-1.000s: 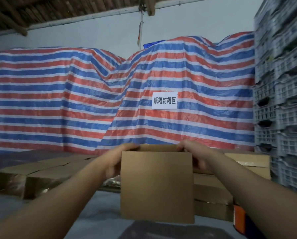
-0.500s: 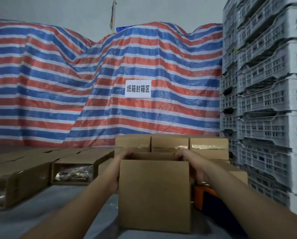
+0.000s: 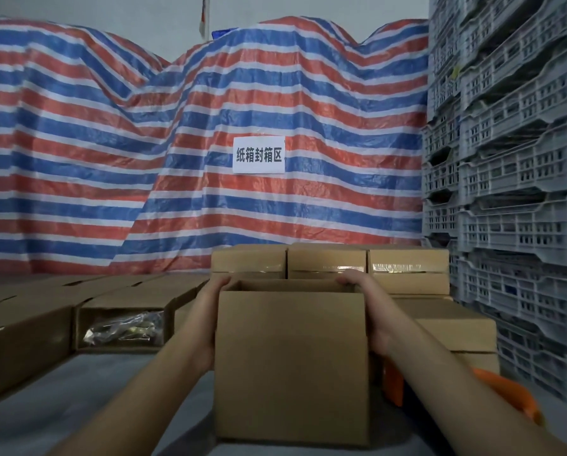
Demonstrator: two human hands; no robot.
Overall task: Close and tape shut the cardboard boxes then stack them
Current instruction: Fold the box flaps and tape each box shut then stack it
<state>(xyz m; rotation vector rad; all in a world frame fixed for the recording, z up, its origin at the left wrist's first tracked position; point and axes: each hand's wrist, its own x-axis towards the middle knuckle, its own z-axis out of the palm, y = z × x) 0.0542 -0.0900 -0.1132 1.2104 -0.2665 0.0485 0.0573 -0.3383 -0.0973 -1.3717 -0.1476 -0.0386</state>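
In the lower centre of the frame, the left hand (image 3: 209, 311) and right hand (image 3: 370, 307) grip the open cardboard box (image 3: 292, 363) by its sides. It may slip if the grip loosens, because its top is not taped.

White sign (image 3: 258, 155) on tarp (image 3: 111, 143): "纸箱封箱区"

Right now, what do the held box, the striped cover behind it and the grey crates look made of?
Held box: brown cardboard, matte, with crisp folded edges; the top is open.
Striped cover: probably woven plastic tarpaulin, given its slight sheen, crinkles and red, white and blue bands.
Grey crates: likely moulded plastic, with uniform grey lattice walls, stacked high.
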